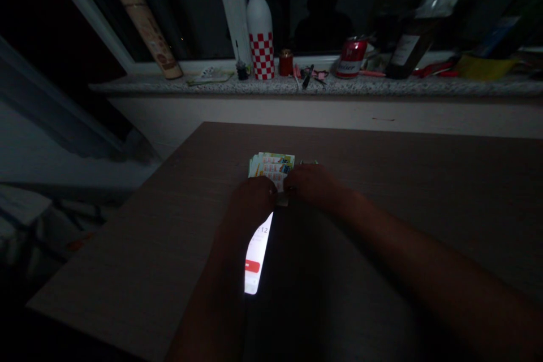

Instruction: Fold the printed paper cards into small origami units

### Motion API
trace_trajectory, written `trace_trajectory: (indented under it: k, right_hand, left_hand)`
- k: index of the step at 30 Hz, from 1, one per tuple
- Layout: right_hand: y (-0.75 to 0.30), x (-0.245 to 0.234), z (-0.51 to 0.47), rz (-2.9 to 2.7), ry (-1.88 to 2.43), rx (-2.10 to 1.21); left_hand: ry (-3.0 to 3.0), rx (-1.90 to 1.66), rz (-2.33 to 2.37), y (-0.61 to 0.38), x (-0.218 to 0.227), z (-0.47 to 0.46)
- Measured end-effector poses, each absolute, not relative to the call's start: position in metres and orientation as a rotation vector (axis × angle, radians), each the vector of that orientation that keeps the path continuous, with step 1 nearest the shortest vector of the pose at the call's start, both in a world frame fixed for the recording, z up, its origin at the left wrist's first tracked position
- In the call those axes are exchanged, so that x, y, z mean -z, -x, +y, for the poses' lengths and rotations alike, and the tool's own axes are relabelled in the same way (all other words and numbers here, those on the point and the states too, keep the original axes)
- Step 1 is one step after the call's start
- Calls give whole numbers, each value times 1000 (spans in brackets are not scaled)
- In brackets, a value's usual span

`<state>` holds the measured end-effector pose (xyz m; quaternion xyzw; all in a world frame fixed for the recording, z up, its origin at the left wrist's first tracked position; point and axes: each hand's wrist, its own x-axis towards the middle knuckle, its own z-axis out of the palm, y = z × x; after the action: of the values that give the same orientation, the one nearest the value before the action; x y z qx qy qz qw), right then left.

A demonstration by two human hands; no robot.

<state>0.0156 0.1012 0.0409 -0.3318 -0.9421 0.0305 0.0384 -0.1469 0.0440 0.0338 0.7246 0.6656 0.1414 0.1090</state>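
A small pile of printed paper cards [271, 165] with green and yellow pictures lies near the middle of the table, its far edges fanned out. My left hand [257, 195] is closed at the pile's near left side. Close beside it, my right hand [307, 184] is also closed, fingers curled at the right side. Between the two hands a pale card edge shows, and both appear to pinch it; the fingertips are dark and partly hidden. Below my left hand lies a phone [258, 254] with a lit white screen, partly covered by my left forearm.
The brown table [169, 226] stands below a granite windowsill [203, 87]. Along the sill are a tan tumbler [150, 34], a red-checkered white bottle [261, 34], a small red jar [286, 62], a red can [351, 58] and a dark bottle [409, 48]. The room is dim.
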Motion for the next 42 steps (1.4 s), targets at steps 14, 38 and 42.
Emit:
trace_trajectory:
  k: [14,38,42]
  right_hand:
    - [-67,-24,73,-2185,1166,-674]
    - [-203,16,3,-893,990,-1987]
    - [-219,19,11,-1198,984,-2033]
  left_hand:
    - [-1972,-1270,1857,105,-57,29]
    - [-2312,-615,893,-4,-5,-18]
    - [-2540,-423,879,-1,-5,-10]
